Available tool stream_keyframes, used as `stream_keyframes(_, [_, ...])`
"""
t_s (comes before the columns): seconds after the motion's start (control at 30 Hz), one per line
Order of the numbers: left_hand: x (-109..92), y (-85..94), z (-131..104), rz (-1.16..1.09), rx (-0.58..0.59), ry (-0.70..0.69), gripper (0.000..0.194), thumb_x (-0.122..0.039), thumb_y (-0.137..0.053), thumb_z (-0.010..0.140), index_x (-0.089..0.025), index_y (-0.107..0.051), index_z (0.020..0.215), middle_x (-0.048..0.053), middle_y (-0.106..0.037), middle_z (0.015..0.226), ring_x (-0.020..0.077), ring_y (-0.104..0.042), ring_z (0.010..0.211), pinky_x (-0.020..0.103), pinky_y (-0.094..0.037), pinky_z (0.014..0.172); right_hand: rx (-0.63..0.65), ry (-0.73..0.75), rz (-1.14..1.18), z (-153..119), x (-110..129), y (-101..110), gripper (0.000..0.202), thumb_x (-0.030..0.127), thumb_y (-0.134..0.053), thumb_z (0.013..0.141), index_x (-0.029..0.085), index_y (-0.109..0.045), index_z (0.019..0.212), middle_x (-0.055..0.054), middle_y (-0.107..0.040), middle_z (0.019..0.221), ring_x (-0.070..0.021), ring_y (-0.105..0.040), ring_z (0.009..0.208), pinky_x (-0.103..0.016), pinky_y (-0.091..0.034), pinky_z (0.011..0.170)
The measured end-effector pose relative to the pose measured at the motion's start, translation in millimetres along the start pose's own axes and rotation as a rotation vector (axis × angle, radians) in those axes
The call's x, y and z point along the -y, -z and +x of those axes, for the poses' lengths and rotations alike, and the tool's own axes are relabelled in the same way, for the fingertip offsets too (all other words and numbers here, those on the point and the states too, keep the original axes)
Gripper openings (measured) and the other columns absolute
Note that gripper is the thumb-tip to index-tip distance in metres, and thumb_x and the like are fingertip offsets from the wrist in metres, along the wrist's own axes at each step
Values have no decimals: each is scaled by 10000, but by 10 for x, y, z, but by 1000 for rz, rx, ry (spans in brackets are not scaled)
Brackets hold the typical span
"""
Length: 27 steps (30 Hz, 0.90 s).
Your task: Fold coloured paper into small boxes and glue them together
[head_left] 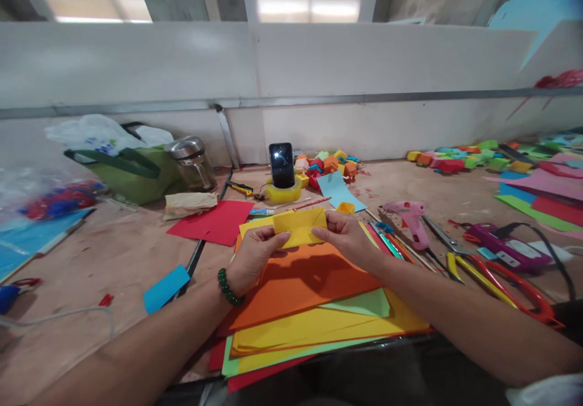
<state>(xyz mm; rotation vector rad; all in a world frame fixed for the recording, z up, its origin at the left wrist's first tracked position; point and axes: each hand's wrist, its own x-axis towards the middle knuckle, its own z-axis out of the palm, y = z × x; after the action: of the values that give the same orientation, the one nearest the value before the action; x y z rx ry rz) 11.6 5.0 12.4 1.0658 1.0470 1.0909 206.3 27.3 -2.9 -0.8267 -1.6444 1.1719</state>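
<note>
Between my two hands is a small folded piece of yellow paper (298,228), held up above a stack of coloured sheets. My left hand (255,251), with a green bead bracelet at the wrist, pinches its left end, thumb on the near face. At the right end, my right hand (348,236) grips it the same way, thumb in front and fingers mostly hidden behind. Orange paper (310,278) tops the stack below. Yellow sheets (328,327) show under it. A small yellow folded paper piece (346,208) lies just beyond my right hand.
A phone (282,165) stands in a tape roll (283,191) before heaped paper cubes (330,164). Rightward lie a pink glue gun (412,217), scissors (483,272) and a purple power strip (507,248). Red paper (216,220), a glass jar (194,163) and a green bag (141,175) are leftward.
</note>
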Motion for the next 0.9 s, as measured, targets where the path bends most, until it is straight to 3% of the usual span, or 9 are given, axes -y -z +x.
stream_keyframes(0.2, [-3, 3, -6, -38, 9, -1, 541, -432, -870, 470, -138, -739, 905, 81, -749, 887, 209, -708, 756, 256, -549, 644, 41, -47, 144, 10, 27, -3, 284, 414, -726, 714, 179, -621, 833, -4, -639, 777, -141, -597, 716, -277, -527, 661])
stream_keyframes(0.43, [14, 5, 3, -43, 49, -4, 419, -386, -840, 528, -138, -701, 836, 60, -735, 896, 208, -713, 773, 247, -550, 647, 41, -165, 288, 14, 36, 6, 202, 277, -716, 660, 175, -700, 834, 5, -661, 756, -105, -599, 602, -238, -546, 528])
stream_keyframes(0.63, [17, 27, 9, -51, 73, 194, 162, -270, -681, 722, -155, -568, 737, 73, -734, 696, 209, -724, 648, 218, -499, 556, -16, -170, 264, 9, -7, 13, 137, 252, -675, 670, 190, -732, 777, 6, -678, 746, -106, -644, 576, -248, -559, 569])
stream_keyframes(0.77, [-12, 13, 10, -70, 59, 247, 69, -172, -605, 774, -133, -586, 720, 108, -741, 670, 184, -710, 592, 208, -494, 538, -6, -139, 272, 12, 4, 15, 115, 187, -618, 644, 187, -707, 716, 17, -657, 748, -104, -645, 609, -273, -575, 634])
stream_keyframes(0.9, [-60, -4, 4, -99, 49, 259, 162, -136, -492, 841, -114, -635, 765, 108, -741, 659, 167, -705, 573, 201, -501, 545, 48, -80, 197, 17, -28, 38, 217, 127, -497, 598, 176, -686, 691, 26, -641, 731, -104, -652, 595, -269, -563, 638])
